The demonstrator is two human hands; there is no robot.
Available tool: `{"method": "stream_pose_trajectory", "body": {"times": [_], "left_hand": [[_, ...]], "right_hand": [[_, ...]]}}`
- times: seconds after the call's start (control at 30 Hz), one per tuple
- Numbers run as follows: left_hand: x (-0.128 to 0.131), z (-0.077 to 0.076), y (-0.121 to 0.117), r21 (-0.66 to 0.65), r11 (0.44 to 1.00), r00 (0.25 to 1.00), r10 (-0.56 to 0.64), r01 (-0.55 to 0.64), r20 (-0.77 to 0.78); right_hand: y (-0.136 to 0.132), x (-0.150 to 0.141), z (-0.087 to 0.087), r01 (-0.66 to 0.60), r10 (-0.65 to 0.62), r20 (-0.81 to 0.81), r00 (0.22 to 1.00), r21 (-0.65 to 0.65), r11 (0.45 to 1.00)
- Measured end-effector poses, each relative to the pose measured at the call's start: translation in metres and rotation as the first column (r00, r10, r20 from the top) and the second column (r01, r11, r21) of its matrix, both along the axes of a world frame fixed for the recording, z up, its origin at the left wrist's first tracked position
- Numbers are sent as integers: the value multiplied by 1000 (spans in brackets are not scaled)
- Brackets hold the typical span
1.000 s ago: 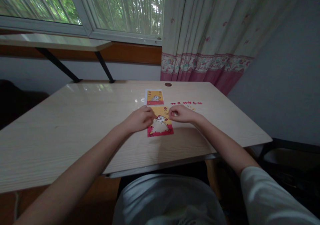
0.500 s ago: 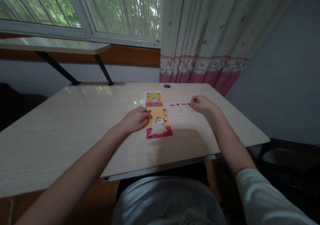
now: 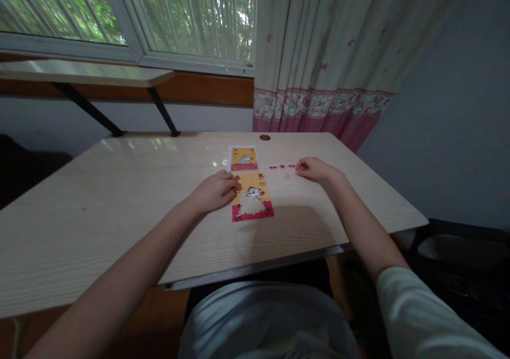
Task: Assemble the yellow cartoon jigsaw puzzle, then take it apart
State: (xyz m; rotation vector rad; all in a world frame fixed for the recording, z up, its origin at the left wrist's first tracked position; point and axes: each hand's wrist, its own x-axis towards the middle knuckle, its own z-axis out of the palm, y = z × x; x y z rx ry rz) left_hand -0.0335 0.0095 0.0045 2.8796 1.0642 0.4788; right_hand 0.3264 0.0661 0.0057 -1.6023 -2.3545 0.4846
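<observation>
Behind the wooden table's front edge point(image 3: 223, 266), the left hand point(image 3: 215, 191) curled, perhaps steadying the yellow-red jigsaw point(image 3: 253, 192); right hand point(image 3: 316, 169) narrow, hold unclear.

Faintly glossy wood-grain desk point(image 3: 119, 189), paper-looking puzzle point(image 3: 253, 191), cloth curtain point(image 3: 326, 56), matt wall point(image 3: 446, 114)

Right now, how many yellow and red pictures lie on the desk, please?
2: the white-edged picture at the back, and the incomplete puzzle just in front of it, its left edge partly covered by the left hand.
</observation>
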Motion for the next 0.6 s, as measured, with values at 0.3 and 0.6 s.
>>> {"method": "stream_pose_trajectory", "body": {"times": [0.3, 0.6], "left_hand": [[2, 2, -2, -7, 1000, 1000, 8, -8, -10], [3, 1, -1, -17, 1000, 1000, -2, 1, -30]], "right_hand": [[4, -2, -5, -60, 60, 41, 997, 8, 998], [5, -1, -9, -72, 72, -31, 997, -16, 997]]}}
